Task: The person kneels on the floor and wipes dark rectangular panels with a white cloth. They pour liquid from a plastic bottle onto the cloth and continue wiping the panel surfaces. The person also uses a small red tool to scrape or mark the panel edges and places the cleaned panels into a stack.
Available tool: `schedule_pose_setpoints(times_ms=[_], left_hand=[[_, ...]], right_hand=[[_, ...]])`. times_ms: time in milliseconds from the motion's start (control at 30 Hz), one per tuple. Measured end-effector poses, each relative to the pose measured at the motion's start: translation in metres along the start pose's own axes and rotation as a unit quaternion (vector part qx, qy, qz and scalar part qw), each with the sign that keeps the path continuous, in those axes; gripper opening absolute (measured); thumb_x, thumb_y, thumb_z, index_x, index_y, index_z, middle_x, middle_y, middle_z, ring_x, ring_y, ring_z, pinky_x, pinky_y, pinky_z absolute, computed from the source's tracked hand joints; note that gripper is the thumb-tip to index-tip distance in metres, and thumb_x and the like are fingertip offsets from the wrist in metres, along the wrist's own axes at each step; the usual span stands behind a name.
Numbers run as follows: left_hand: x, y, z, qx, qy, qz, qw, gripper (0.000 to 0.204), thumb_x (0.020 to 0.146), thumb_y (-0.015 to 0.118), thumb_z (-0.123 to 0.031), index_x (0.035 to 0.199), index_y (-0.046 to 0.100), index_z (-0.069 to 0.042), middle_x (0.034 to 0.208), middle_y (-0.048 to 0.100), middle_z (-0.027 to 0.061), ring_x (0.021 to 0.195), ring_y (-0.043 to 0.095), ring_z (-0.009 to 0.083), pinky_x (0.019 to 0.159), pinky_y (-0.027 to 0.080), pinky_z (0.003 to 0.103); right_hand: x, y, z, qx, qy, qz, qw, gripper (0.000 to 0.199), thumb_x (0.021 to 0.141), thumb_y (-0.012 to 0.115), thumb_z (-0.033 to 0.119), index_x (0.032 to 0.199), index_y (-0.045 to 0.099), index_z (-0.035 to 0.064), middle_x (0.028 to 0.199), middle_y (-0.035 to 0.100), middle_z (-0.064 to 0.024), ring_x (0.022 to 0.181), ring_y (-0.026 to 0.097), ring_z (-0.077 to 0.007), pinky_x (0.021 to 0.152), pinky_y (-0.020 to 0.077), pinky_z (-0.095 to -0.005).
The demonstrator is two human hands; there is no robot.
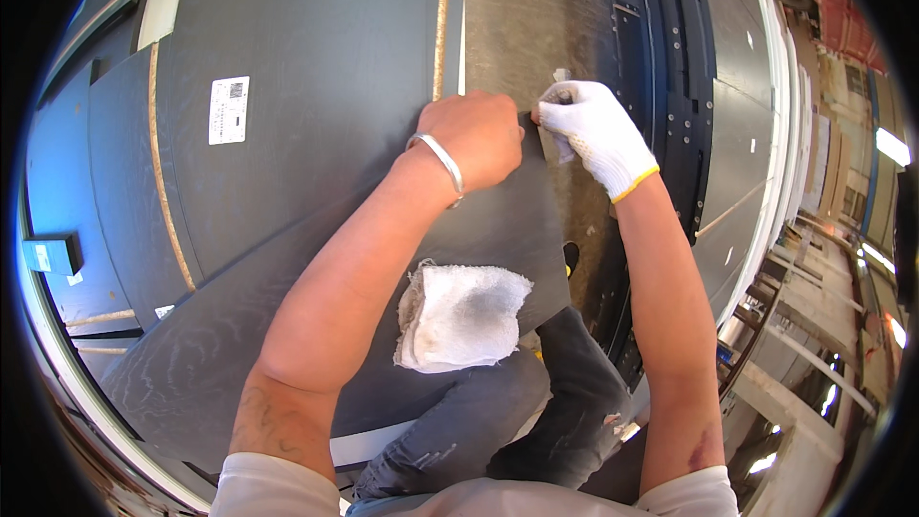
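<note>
A dark grey wood-grain board (316, 220) lies at an angle before me, its far corner between my hands. My left hand (471, 139), bare with a silver bracelet (441, 163) at the wrist, is closed by that corner; anything inside its fingers is hidden. Just to the right, my right hand (593, 129) wears a white knit glove with a yellow cuff. Its fingers are pinched together near the board's edge, and a small pale scrap (563, 148) shows below them. On the board nearer to me rests a folded white cloth (464, 316) with a grey smudge.
More dark panels (306, 48) lie beneath and beyond, one bearing a white label (229, 110). At the far left sits a small dark box (53, 254). Stacked dark panels with holes (670, 67) stand right of the brown floor (536, 10). My legs (459, 421) are close below the board.
</note>
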State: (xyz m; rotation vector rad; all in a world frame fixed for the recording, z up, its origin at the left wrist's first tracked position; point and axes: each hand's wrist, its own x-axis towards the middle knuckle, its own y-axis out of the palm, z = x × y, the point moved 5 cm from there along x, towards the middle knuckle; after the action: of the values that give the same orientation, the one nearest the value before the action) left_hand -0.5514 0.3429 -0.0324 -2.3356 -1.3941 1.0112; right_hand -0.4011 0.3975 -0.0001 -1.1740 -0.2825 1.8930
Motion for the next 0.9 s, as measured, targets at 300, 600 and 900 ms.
schedule_pose_setpoints(times_ms=[300,600,900], left_hand=[[0.0,0.001,0.003,-0.013,-0.033,-0.022,0.999,0.038,0.101,0.063,-0.035,0.108,0.072,0.001,0.102,0.073,0.0248,0.099,0.07,0.0435,0.089,0.054,0.05],[0.002,0.01,0.001,0.051,0.007,-0.139,0.989,0.044,0.101,0.067,-0.042,0.117,0.07,-0.001,0.102,0.074,0.0258,0.098,0.072,0.0369,0.088,0.054,0.043],[-0.001,0.014,0.001,0.066,-0.005,-0.152,0.986,0.038,0.101,0.071,-0.036,0.117,0.07,-0.002,0.082,0.07,0.015,0.078,0.064,0.0237,0.076,0.051,0.037]], right_hand=[[-0.054,-0.019,-0.102,0.333,-0.006,-0.103,0.937,0.033,0.099,0.075,0.032,0.105,0.067,0.0002,0.068,0.045,0.0026,0.059,0.045,-0.0113,0.056,0.0398,-0.0321],[-0.293,0.058,-0.441,0.633,0.218,-0.373,0.643,0.022,0.1,0.062,0.028,0.085,0.065,0.0123,0.067,0.048,0.0015,0.057,0.038,-0.0146,0.059,0.0384,-0.0351],[-0.398,0.271,-0.508,0.423,0.537,-0.447,0.578,0.018,0.099,0.059,0.026,0.089,0.065,0.0117,0.071,0.053,-0.0011,0.061,0.047,-0.017,0.062,0.0434,-0.0363]])
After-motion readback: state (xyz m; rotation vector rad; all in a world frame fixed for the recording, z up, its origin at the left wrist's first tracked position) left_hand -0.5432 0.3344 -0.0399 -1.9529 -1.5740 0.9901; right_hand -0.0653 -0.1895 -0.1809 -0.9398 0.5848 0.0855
